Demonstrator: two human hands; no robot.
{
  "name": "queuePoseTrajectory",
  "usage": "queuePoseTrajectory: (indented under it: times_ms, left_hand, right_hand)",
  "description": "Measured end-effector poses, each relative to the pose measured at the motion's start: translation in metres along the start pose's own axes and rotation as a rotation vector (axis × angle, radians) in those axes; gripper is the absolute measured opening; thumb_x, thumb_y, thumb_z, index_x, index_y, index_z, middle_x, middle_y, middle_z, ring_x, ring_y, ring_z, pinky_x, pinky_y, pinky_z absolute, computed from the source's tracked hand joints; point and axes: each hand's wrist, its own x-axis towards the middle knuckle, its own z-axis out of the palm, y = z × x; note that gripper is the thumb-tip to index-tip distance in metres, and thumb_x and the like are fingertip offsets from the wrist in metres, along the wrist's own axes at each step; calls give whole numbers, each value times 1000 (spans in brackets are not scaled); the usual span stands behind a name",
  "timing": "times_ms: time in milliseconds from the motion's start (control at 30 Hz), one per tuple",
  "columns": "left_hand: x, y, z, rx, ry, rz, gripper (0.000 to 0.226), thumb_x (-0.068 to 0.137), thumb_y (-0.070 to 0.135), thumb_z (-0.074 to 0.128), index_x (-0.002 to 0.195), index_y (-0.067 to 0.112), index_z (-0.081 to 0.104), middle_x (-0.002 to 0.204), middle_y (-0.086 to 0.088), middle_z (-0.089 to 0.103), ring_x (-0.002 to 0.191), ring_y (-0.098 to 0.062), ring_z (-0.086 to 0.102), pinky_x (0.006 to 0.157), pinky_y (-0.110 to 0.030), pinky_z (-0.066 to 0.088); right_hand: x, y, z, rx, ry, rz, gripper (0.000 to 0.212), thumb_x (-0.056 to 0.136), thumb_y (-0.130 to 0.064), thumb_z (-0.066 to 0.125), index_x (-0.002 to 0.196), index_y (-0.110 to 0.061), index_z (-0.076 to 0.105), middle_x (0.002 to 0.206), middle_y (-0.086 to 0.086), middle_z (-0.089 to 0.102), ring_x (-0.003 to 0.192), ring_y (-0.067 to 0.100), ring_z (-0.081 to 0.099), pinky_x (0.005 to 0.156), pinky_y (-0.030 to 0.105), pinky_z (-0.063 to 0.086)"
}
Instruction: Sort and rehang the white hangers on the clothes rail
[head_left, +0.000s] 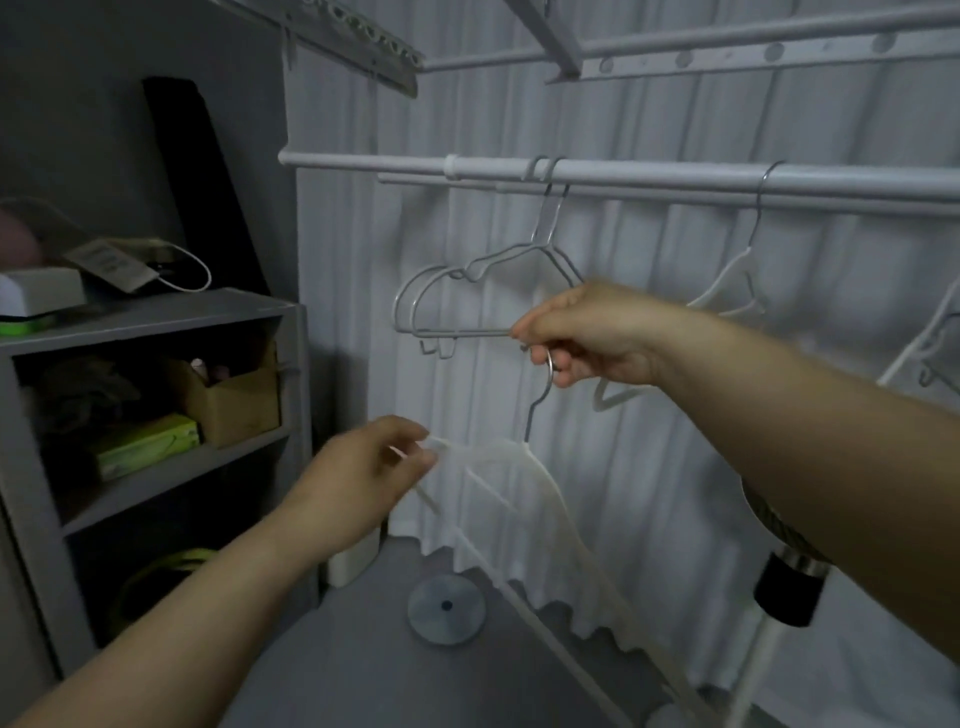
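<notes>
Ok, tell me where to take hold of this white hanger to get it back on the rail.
Probably the straight wire neck of the white hanger, just under its hook, coming from the right. The right hand curls round the hook itself, which must be free to go over the rail; the left hand pinching the shoulder end steadies it.

Home laundry or closet corner. White clothes rail (623, 171) with wire hangers (467, 291) in front of a white curtain (649, 467), drying rack (675, 49) overhead. Grey shelf unit (156, 317) beside it holds a cardboard box (234, 410).
</notes>
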Motion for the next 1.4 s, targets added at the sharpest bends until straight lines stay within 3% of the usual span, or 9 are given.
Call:
queuePoseTrajectory:
  times_ms: [167, 400, 600, 767, 933, 1033, 1100, 1233, 1400]
  left_hand:
    - [-12, 33, 12, -163, -278, -115, 70, 51, 79, 48, 105, 35, 52, 91, 10, 61, 79, -10, 64, 70, -25, 51]
    - [-9, 51, 29, 340, -271, 95, 54, 85, 39, 56, 133, 24, 38, 111, 4, 64, 96, -13, 61, 80, -21, 47]
    - [12, 47, 35, 342, -184, 189, 25, 92, 18, 41, 109, 13, 58, 62, 10, 43, 53, -5, 41, 62, -21, 43]
    - [38, 58, 32, 274, -114, 196, 26, 91, 18, 43, 110, 17, 60, 55, 11, 40, 47, -5, 35, 45, -14, 29]
    - [77, 87, 33, 250, -68, 200, 26, 89, 18, 46, 109, 22, 62, 56, 11, 49, 56, -9, 47, 54, -21, 37]
    - [104, 107, 37, 248, -7, 228, 27, 89, 19, 47, 111, 23, 62, 88, -1, 69, 80, -18, 61, 64, -19, 39]
    - [122, 121, 40, 253, 38, 257, 26, 89, 20, 47, 110, 22, 63, 97, -2, 70, 75, -16, 58, 63, -18, 36]
    - [153, 147, 52, 254, 127, 287, 24, 88, 19, 49, 106, 20, 64, 97, -4, 71, 90, -23, 63, 67, -21, 37]
    - [174, 173, 76, 265, 87, 304, 23, 85, 15, 50, 101, 11, 66, 97, -9, 70, 92, -26, 63, 73, -25, 45]
  right_hand:
    - [-2, -4, 8, 308, 182, 26, 23, 90, -2, 48, 67, -3, 50, 27, -4, 51, 22, 2, 43, 32, 14, 46]
    - [-4, -14, 8, 473, 368, -23, 29, 91, 1, 44, 62, 0, 47, 28, -1, 51, 21, 3, 43, 33, 15, 48]
    - [-3, -19, -9, 475, 401, -61, 28, 90, 2, 42, 63, 2, 47, 50, 9, 51, 22, 3, 45, 36, 17, 50]
    - [-3, -17, -44, 161, 412, -36, 22, 92, -9, 45, 70, -7, 50, 64, 5, 56, 37, 9, 54, 44, 18, 51]
    - [3, -12, -98, -339, 606, -146, 14, 88, -9, 51, 92, -7, 63, 75, 3, 62, 62, 11, 54, 55, 15, 45]
    - [9, -5, -138, -806, 766, -152, 27, 87, -12, 52, 113, -8, 61, 115, 11, 61, 106, 26, 55, 88, 25, 42]
    - [11, -1, -161, -1023, 846, -167, 35, 90, -12, 47, 125, -11, 54, 133, 12, 49, 122, 30, 41, 100, 30, 33]
    - [17, 7, -195, -1216, 781, -217, 47, 90, -8, 44, 136, -17, 40, 152, 5, 29, 136, 27, 29, 109, 31, 20]
    - [22, 12, -208, -1235, 716, -208, 50, 91, -11, 44, 139, -19, 34, 145, 3, 41, 129, 28, 37, 104, 27, 22]
